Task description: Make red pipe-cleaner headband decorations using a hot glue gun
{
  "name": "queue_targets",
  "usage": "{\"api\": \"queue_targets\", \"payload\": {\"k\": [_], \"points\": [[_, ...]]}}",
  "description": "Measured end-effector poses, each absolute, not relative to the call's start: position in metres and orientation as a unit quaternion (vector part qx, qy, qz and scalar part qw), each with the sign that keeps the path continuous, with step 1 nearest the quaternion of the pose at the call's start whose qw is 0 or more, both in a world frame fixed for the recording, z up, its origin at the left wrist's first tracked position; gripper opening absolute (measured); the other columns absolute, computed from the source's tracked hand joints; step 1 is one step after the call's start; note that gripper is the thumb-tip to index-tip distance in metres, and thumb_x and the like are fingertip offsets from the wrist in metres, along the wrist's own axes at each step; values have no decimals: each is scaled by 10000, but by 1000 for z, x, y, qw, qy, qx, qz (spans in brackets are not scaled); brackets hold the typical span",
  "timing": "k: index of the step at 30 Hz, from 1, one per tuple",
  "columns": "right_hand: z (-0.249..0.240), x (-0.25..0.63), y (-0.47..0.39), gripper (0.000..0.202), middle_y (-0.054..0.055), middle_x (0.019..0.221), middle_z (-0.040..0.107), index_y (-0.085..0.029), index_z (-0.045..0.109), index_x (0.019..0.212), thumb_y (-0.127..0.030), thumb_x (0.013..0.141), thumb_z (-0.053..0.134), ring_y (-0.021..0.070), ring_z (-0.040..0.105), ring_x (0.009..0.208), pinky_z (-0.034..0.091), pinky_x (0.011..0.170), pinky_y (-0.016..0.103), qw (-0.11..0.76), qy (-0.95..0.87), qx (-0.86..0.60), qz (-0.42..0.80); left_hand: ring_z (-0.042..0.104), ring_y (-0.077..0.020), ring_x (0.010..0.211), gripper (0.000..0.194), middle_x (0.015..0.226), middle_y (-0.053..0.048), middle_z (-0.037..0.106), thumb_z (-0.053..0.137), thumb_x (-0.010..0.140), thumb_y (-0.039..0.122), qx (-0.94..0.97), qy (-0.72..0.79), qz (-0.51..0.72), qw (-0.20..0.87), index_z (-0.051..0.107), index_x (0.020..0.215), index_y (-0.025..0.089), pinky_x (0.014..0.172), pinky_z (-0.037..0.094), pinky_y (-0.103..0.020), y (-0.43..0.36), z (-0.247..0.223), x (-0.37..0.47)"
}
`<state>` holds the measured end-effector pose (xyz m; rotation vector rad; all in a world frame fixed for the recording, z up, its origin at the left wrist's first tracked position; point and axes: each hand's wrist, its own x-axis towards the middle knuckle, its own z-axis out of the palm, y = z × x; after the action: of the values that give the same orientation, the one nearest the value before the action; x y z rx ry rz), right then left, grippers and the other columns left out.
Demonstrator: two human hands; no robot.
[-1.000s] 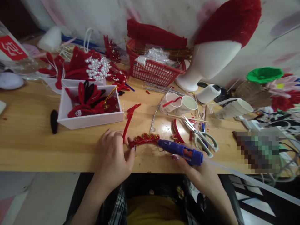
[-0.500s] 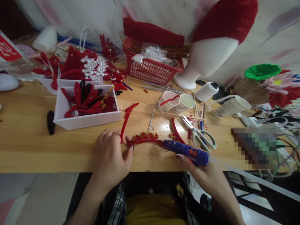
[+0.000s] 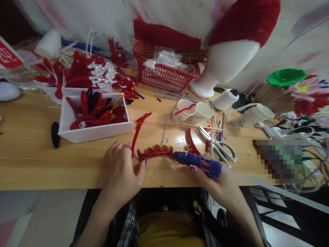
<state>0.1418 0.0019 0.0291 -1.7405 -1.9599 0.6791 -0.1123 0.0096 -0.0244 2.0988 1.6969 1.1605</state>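
My left hand (image 3: 124,168) pinches the left end of a curved red strip (image 3: 156,154) trimmed with gold loops. A loose red fuzzy strip (image 3: 137,132) rises from the same fingers and bends at its top. My right hand (image 3: 214,180) is wrapped round a blue glue gun (image 3: 197,162), whose tip is at the right end of the curved strip. Just behind the gun lies another red curved piece (image 3: 192,142) with gold trim, partly hidden, beside green-handled scissors (image 3: 218,145).
A white box (image 3: 96,133) of red and black pieces stands at the left. Farther back are a red basket (image 3: 164,77), paper cups (image 3: 183,111), a white head form (image 3: 226,65) and a thread spool (image 3: 226,99). Cables (image 3: 313,164) lie at the right.
My right hand and the glue gun have moved a little to the left along the curved strip. My left hand keeps its hold in nearly the same place.
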Motion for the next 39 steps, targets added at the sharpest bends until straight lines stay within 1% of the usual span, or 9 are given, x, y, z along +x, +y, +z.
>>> {"api": "queue_targets", "payload": {"k": [5, 9, 13, 17, 19, 23, 27, 34, 39], "points": [[29, 151, -1, 399, 81, 733, 733, -192, 735, 854, -561, 853, 582, 243, 677, 654, 546, 587, 341, 209, -676, -662, 246, 542, -278, 832, 283, 863, -61, 618, 541, 799, 106, 712, 573, 392, 109, 312, 856, 263, 845, 471, -555, 10, -23, -112], [31, 156, -2, 357, 53, 703, 724, -208, 728, 859, -524, 874, 562, 231, 671, 629, 550, 599, 340, 203, -679, -658, 253, 537, -269, 821, 283, 857, -56, 613, 538, 802, 102, 712, 571, 394, 111, 312, 859, 263, 861, 470, -564, 10, -23, -112], [34, 156, -4, 382, 41, 643, 700, -210, 733, 880, -557, 855, 574, 236, 662, 608, 555, 588, 347, 196, -673, -673, 237, 550, -280, 847, 291, 878, -65, 626, 548, 799, 107, 713, 573, 388, 111, 310, 861, 263, 863, 470, -570, 9, -24, -112], [37, 157, -7, 378, 49, 729, 748, -216, 735, 872, -561, 846, 582, 239, 691, 651, 562, 592, 336, 201, -674, -671, 235, 553, -284, 846, 284, 878, -72, 627, 540, 804, 107, 712, 573, 392, 105, 308, 859, 262, 848, 477, -573, 9, -25, -112], [37, 159, -8, 387, 49, 744, 756, -215, 730, 854, -575, 839, 587, 239, 697, 657, 560, 584, 328, 202, -670, -676, 232, 555, -285, 844, 277, 875, -74, 625, 537, 809, 110, 713, 572, 392, 102, 310, 861, 260, 839, 481, -571, 10, -25, -112], [33, 163, -11, 417, 29, 646, 710, -217, 705, 783, -611, 835, 578, 224, 669, 600, 543, 546, 314, 196, -657, -694, 221, 560, -276, 828, 284, 867, -69, 629, 541, 803, 107, 714, 574, 388, 99, 307, 853, 261, 839, 488, -566, 10, -23, -111], [34, 163, -13, 453, 45, 627, 692, -214, 706, 742, -646, 798, 582, 245, 670, 608, 562, 565, 341, 189, -648, -707, 209, 559, -273, 822, 284, 861, -70, 629, 549, 806, 115, 714, 575, 387, 101, 310, 854, 259, 842, 485, -563, 10, -23, -112], [35, 173, -18, 473, 61, 707, 729, -203, 746, 858, -643, 822, 575, 272, 704, 697, 582, 638, 361, 154, -639, -722, 214, 553, -269, 807, 292, 850, -69, 623, 552, 803, 113, 714, 575, 387, 103, 304, 847, 262, 839, 484, -553, 10, -24, -112], [37, 174, -18, 469, 56, 707, 735, -203, 751, 855, -632, 830, 563, 264, 700, 674, 570, 606, 348, 142, -650, -715, 215, 557, -267, 816, 303, 859, -69, 635, 554, 796, 103, 716, 573, 387, 96, 302, 851, 263, 857, 481, -554, 10, -23, -112]]}}
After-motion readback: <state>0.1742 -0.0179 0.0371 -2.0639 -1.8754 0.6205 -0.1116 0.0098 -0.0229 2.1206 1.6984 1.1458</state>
